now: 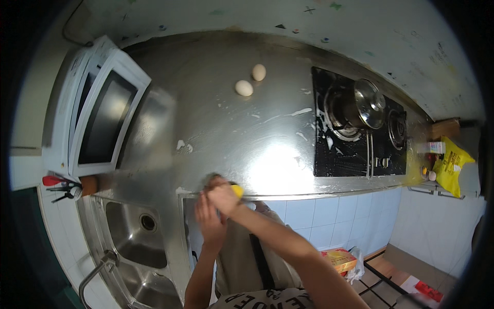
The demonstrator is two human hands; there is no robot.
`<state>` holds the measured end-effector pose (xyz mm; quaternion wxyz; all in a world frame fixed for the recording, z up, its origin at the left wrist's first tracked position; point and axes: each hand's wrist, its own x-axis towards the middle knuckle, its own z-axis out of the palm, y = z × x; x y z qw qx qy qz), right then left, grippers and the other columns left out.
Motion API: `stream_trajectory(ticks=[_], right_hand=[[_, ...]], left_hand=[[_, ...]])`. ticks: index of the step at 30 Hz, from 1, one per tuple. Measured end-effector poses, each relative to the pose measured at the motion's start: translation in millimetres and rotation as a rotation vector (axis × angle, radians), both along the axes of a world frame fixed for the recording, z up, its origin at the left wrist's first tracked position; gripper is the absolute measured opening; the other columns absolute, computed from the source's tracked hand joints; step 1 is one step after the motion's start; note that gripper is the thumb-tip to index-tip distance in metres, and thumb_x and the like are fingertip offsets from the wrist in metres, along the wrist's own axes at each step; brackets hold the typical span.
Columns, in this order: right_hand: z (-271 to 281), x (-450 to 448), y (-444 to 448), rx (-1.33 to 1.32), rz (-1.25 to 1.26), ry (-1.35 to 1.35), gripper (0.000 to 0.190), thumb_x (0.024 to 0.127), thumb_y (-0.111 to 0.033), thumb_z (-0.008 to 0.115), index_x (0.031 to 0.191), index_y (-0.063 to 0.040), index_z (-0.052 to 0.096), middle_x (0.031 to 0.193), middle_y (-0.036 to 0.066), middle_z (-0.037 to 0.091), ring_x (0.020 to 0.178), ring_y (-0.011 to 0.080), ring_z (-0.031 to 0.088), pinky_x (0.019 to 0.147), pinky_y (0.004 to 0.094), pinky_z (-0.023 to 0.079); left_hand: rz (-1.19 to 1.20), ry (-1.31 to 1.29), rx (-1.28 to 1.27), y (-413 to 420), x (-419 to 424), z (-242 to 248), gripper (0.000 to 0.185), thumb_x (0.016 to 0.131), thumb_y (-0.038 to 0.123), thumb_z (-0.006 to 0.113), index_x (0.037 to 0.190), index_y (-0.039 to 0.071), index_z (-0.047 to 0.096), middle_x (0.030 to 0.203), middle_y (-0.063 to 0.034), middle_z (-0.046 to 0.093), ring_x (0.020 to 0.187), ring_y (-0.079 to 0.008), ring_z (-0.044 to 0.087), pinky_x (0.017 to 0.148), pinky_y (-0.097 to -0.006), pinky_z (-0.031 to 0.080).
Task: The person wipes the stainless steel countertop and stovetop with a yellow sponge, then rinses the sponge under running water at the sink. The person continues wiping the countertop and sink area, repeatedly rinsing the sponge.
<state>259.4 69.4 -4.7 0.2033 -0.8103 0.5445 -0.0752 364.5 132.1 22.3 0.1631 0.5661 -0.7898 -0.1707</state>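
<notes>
My right hand [224, 196] is closed over a sponge [237, 191] with a yellow part showing, at the front edge of the stainless-steel countertop [216, 127]. Motion blurs this hand, and most of the sponge is hidden under it. Just beside it, my left hand [211, 220] is held at the counter edge with fingers stretched out and thumb apart; I see nothing in it. White foam streaks [301, 112] lie across the steel. Farther back, two eggs [244, 88] rest close together on the counter.
A microwave oven [104, 116] stands at left with its door ajar. Below it are a utensil holder [89, 185] and a double sink [135, 235] with a faucet [94, 270]. At right, a lidded pot [357, 106] sits on the foam-spotted gas hob [339, 154]. A yellow bag [452, 166] lies beyond.
</notes>
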Motion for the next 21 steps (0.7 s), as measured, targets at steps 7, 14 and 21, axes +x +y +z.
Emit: stream_trajectory(ticks=[7,14,21], right_hand=[[7,-64,34,-0.043,-0.050,0.058,0.019,0.070,-0.012,0.056,0.084,-0.005,0.068,0.088,0.011,0.066,0.099,0.0210,0.059,0.090,0.0345,0.045],[26,-239,126,0.019,-0.290,0.148,0.022,0.070,-0.009,0.058,0.087,-0.004,0.069,0.093,0.011,0.066,0.100,0.0252,0.058,0.090,0.0364,0.046],[27,-357,189,0.072,-0.402,0.216,0.025,0.077,-0.014,0.058,0.099,-0.015,0.069,0.094,0.005,0.060,0.098,0.0227,0.056,0.088,0.0347,0.045]], left_hand=[[-0.125,-0.109,0.027,6,-15,2,0.053,0.083,0.013,0.052,0.132,-0.005,0.042,0.142,-0.0234,0.036,0.133,-0.0378,0.033,0.110,-0.0517,0.022],[-0.423,-0.103,0.046,21,-107,11,0.058,0.079,0.009,0.057,0.135,0.003,0.044,0.145,-0.0227,0.034,0.136,-0.0363,0.030,0.109,-0.0538,0.021],[-0.487,-0.209,-0.016,46,-169,4,0.057,0.075,0.005,0.060,0.131,0.007,0.049,0.144,-0.0237,0.034,0.134,-0.0360,0.033,0.105,-0.0554,0.027]])
